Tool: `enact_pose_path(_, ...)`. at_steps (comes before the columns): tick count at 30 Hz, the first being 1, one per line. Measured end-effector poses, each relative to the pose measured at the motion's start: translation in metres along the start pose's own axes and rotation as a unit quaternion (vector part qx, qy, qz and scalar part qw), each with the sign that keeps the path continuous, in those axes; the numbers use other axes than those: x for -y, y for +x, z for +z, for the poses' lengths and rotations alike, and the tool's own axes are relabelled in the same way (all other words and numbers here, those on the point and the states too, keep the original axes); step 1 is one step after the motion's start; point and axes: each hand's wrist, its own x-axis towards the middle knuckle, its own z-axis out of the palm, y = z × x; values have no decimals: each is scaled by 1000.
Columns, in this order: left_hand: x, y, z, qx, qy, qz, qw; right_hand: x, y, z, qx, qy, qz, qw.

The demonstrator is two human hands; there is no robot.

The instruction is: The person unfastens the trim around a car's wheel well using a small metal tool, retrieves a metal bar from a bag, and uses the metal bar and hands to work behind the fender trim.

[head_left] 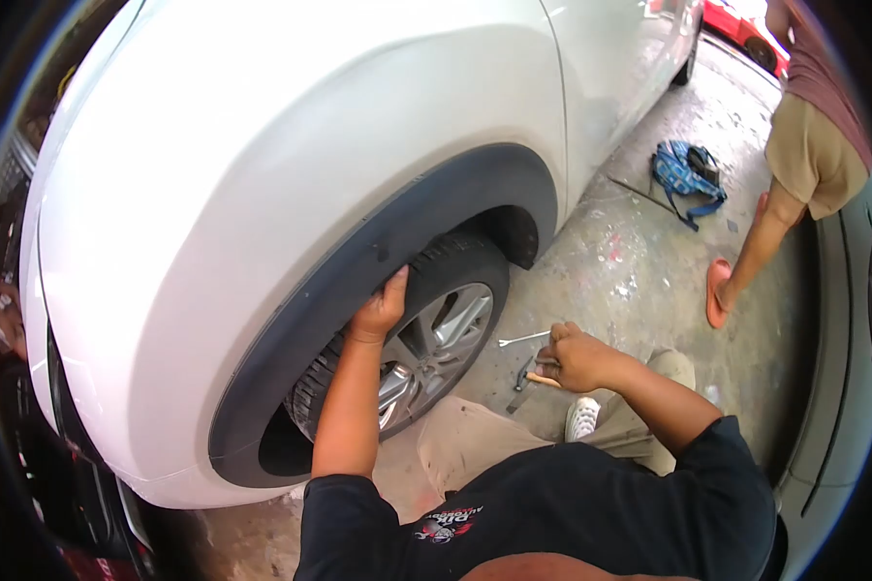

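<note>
My left hand (382, 308) is at the lower edge of the dark plastic wheel arch trim (358, 242), thumb on its outer face. Its fingers are curled behind the edge, mostly hidden. Behind that wrist is the front wheel, with its black tyre (489, 266) and silver alloy rim (460, 320). My right hand (579, 358) is closed, low over the floor to the right of the wheel. Out of it a silver wrench (523, 339) points left. Just under the fingers is a hammer (541, 380) with a wooden handle; whether the fingers touch it I cannot tell.
The white car's fender (262, 126) fills the upper left. A blue backpack (686, 174) lies on the concrete floor (610, 252) beside a thin dark rod (644, 197). At right stands a person in orange sandals (717, 292), near another vehicle (838, 368).
</note>
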Motion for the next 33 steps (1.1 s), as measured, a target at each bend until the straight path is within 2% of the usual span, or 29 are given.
enact_pose_path(2, -1, 0, 1, -2, -15, -12, 1000, 13, 12, -37, -47, 138, -41, 988)
enact_pose_path(3, -3, 1, 3, 4, -38, -22, 999, 21, 16, -38, -47, 135, -45, 989)
enact_pose_path(4, -5, 2, 4, -6, -36, -20, 999, 31, 18, -35, -78, 287, -62, 953)
enact_pose_path(5, -5, 2, 3, -5, -36, -18, 999, 41, 16, -29, -107, 434, -76, 891)
enact_pose_path(6, -4, 1, 3, -4, -12, -12, 1000, 43, 20, -12, -12, 457, 8, 889)
enact_pose_path(8, -4, 0, 5, -8, 10, -1, 1000, 19, 42, 84, -7, 436, 27, 899)
enact_pose_path(9, -3, 0, 5, -18, 26, 12, 999, 21, 48, 95, -11, 433, 24, 901)
enact_pose_path(10, -1, 4, 6, -30, 44, 26, 998, 25, 61, 99, -73, 423, -18, 903)
enact_pose_path(11, 2, 9, 7, -36, 47, 30, 998, 31, 73, 98, -130, 411, -61, 900)
enact_pose_path(12, 4, 7, 7, -23, 24, 13, 999, 47, 70, 52, -45, 387, 27, 921)
enact_pose_path(13, 4, 0, 4, -5, 0, -9, 1000, 47, 80, 43, -37, 395, 29, 918)
enact_pose_path(15, -2, 0, 3, 8, 3, -19, 1000, 40, 97, 38, -15, 550, -6, 835)
enact_pose_path(16, -5, 1, 3, 11, 5, -19, 1000, 37, 104, 39, -11, 548, -3, 836)
enact_pose_path(18, 0, -1, 5, 3, -26, -45, 999, 34, 119, 33, -87, 543, -83, 831)
enact_pose_path(19, 2, -2, 5, 3, -54, -67, 996, 31, 124, 31, -88, 542, -84, 831)
enact_pose_path(23, -5, 1, 3, 3, -53, -59, 997, 37, 139, 14, -106, 542, -84, 830)
enact_pose_path(25, -9, 3, 3, -14, -29, -8, 999, 41, 146, 7, -126, 554, -76, 819)
enact_pose_path(28, -14, 5, 5, -17, -76, -17, 997, 43, 154, 0, -137, 540, -76, 827)
enact_pose_path(33, -20, 9, 2, -16, -73, -18, 997, 52, 165, -14, -147, 488, -82, 857)
